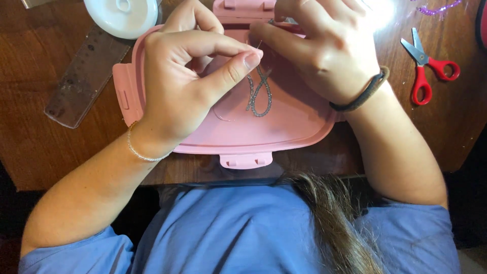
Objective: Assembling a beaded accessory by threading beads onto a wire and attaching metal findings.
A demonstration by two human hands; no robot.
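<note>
A pink plastic box lid (284,127) lies on the wooden table (30,147) in front of me. Over it my left hand (187,81) pinches a thin needle or thread between thumb and forefinger. A looped strand of small grey beads (258,94) hangs from that pinch and rests on the lid. My right hand (324,48) is curled close beside it, fingertips touching the upper end of the strand. A bead bracelet is on my left wrist, a dark hair tie on my right.
Red-handled scissors (426,68) lie at the right. A clear ruler (83,78) sits at the left, a white round spool (122,15) at the top left. Purple beads (439,8) show at the top right edge.
</note>
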